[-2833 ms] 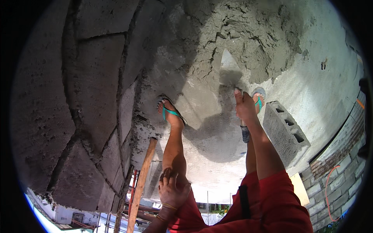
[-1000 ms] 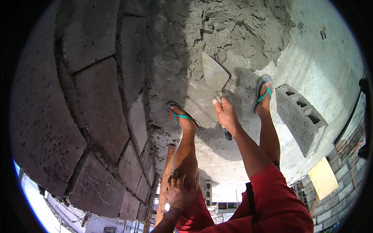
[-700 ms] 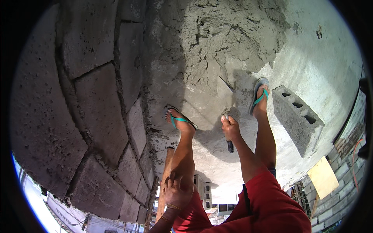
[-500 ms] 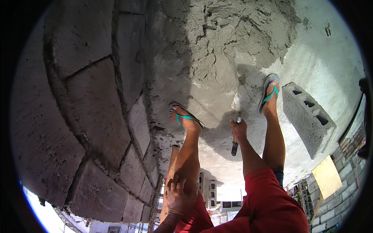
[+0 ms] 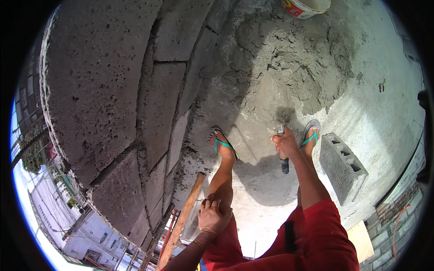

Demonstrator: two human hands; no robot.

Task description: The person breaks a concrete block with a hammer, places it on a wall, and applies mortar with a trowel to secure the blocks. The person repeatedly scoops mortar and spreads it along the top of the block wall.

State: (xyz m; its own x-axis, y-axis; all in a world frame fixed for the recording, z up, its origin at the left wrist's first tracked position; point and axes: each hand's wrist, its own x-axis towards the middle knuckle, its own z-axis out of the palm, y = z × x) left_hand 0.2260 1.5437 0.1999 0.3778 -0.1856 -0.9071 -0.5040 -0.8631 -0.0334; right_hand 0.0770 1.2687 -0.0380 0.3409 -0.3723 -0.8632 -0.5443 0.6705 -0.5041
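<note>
My right hand (image 5: 286, 142) is closed round the handle of a trowel (image 5: 284, 163), low over the floor between my feet. The dark handle end points back toward me and the metal collar points away; its blade is hard to make out against the grey mortar. Beyond it spreads a rough heap of wet mortar (image 5: 307, 67), smeared thinner on the near side. My left hand (image 5: 214, 216) lies on my left knee with its fingers stretched over it, holding nothing.
A block wall (image 5: 162, 95) rises close on my left. A hollow concrete block (image 5: 339, 169) stands by my right foot. Past the mortar is a white bucket (image 5: 307, 8). A wooden plank (image 5: 185, 217) leans beside my left leg, and a pale board (image 5: 360, 239) lies lower right.
My view has shifted, bringing the bucket and more of the wall's outer side into sight. My right hand with the trowel sits nearer my right foot. My left hand stays on the knee.
</note>
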